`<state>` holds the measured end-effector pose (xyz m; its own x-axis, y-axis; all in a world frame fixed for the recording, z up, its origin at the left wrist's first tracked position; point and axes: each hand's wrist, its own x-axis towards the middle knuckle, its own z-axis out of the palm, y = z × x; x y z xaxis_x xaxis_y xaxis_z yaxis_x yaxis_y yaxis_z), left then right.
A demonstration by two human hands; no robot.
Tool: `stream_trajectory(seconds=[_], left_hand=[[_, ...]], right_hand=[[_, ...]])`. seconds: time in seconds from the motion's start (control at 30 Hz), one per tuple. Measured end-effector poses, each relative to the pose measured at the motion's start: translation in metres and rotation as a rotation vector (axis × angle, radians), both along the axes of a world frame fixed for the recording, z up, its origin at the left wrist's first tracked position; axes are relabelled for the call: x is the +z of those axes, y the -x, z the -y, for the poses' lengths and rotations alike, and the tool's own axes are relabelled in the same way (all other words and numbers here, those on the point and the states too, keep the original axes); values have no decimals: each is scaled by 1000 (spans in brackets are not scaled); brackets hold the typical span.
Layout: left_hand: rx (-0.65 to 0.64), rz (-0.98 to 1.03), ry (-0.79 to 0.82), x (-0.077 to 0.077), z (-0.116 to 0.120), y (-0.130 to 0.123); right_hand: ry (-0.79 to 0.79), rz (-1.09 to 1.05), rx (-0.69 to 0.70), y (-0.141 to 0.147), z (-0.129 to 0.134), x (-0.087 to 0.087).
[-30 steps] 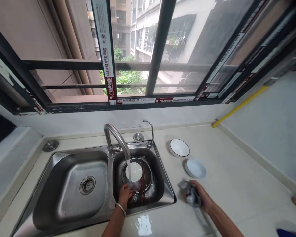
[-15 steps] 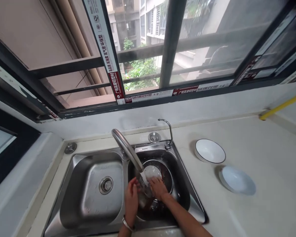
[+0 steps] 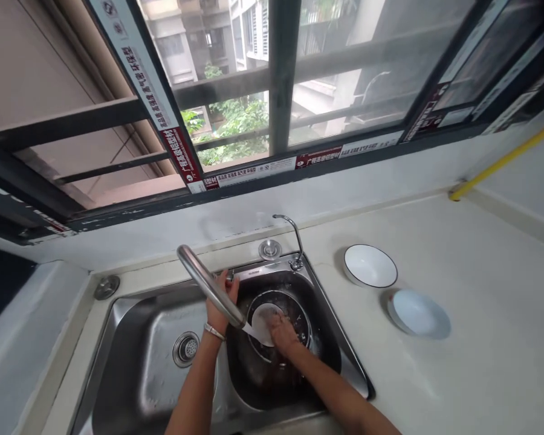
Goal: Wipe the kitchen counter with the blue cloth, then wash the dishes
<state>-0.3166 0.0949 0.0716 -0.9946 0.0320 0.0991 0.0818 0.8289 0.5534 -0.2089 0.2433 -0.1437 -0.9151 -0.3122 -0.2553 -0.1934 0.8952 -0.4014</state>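
My left hand (image 3: 222, 302) is behind the faucet (image 3: 200, 275), its fingers closed around the faucet handle (image 3: 229, 275). Water runs from the spout into the right basin. My right hand (image 3: 284, 335) is down in that basin with its fingers curled at the right edge of a round whitish dish (image 3: 262, 320). The dish sits inside a dark round pan (image 3: 306, 332), and the hand hides part of both.
The left basin (image 3: 158, 356) has a drain strainer (image 3: 185, 348). A dark-rimmed white bowl (image 3: 370, 266) and a pale blue bowl (image 3: 419, 314) stand on the right counter. A thin second tap (image 3: 294, 232) rises behind the right basin. A window (image 3: 281, 109) is above.
My left hand has moved from beside the water stream up and back to the faucet handle. My right hand stays at the dish, its fingers now more curled. The view has shifted right.
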Motion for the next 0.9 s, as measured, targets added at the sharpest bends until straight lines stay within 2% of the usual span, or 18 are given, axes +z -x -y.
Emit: stream_trajectory(seconds=[0.13, 0.27, 0.47, 0.6, 0.77, 0.83, 0.9], left_hand=[[-71, 75, 227, 14, -6, 20], [-79, 100, 324, 21, -11, 28], [-95, 119, 409, 22, -15, 31], [-39, 126, 352, 25, -9, 32], [74, 176, 148, 29, 2, 41], [96, 217, 43, 24, 4, 36], [121, 257, -74, 11, 3, 19]], right_hand=[[-18, 114, -55, -14, 11, 9], [13, 164, -69, -24, 22, 13], [56, 184, -112, -23, 18, 12], [73, 170, -114, -25, 15, 9], [81, 144, -135, -15, -1, 9], [82, 124, -160, -9, -8, 10], [76, 104, -195, -5, -11, 10]])
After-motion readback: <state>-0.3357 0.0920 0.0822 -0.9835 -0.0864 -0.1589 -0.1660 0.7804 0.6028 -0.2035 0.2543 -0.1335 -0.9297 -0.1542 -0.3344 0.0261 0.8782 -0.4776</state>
